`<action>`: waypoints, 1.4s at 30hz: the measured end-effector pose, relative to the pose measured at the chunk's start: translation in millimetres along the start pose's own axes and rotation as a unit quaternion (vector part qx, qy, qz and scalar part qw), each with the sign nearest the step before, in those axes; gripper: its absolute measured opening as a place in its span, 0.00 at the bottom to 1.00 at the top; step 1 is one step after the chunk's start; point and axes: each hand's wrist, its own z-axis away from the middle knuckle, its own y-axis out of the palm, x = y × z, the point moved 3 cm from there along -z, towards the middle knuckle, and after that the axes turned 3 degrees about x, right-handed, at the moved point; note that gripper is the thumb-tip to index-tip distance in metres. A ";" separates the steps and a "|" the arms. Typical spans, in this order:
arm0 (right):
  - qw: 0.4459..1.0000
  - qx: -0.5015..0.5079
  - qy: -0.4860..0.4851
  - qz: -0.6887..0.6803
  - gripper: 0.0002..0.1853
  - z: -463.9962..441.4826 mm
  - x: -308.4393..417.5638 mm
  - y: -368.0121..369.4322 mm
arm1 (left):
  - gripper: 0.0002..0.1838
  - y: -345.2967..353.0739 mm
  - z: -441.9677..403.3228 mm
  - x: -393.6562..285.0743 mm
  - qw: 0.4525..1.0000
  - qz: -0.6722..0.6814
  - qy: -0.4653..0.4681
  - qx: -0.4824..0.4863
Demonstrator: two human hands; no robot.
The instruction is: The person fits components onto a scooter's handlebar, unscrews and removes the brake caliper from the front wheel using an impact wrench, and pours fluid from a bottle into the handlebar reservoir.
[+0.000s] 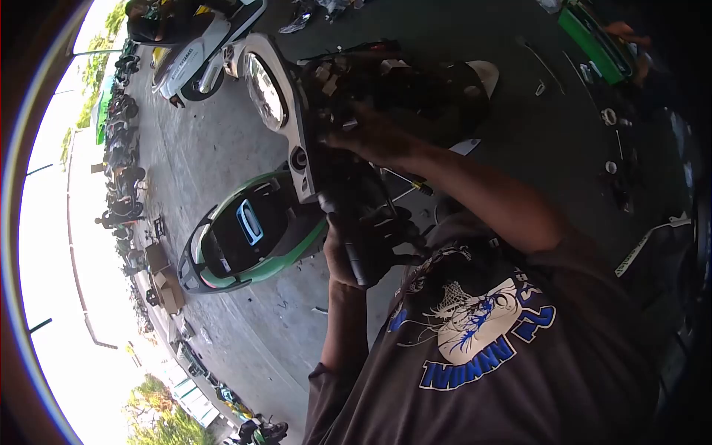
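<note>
My left hand (339, 256) is closed around a black handlebar grip (351, 241) close to my body. Higher in the picture, my right hand (374, 139) reaches in behind a light grey panel (294, 111) with a round, glassy face (265, 89). Its fingers look bent together, but deep shadow hides whatever is between them. Dark, exposed scooter parts (386, 85) lie beyond that hand. A screwdriver-like tool with a yellow and black handle (423, 188) shows below my right forearm.
A green and black scooter body panel (259, 233) lies on the concrete floor (185, 148). A white scooter (185, 67) stands at the upper left. Cardboard boxes (169, 289) and a row of parked scooters (122, 148) line the far side. Loose parts lie at right, near a green case (593, 41).
</note>
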 end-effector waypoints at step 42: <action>0.990 -0.048 0.049 0.121 0.37 22.9 20.9 0.4 | 0.44 14.8 15.9 -48.5 0.754 -0.590 0.169 -0.233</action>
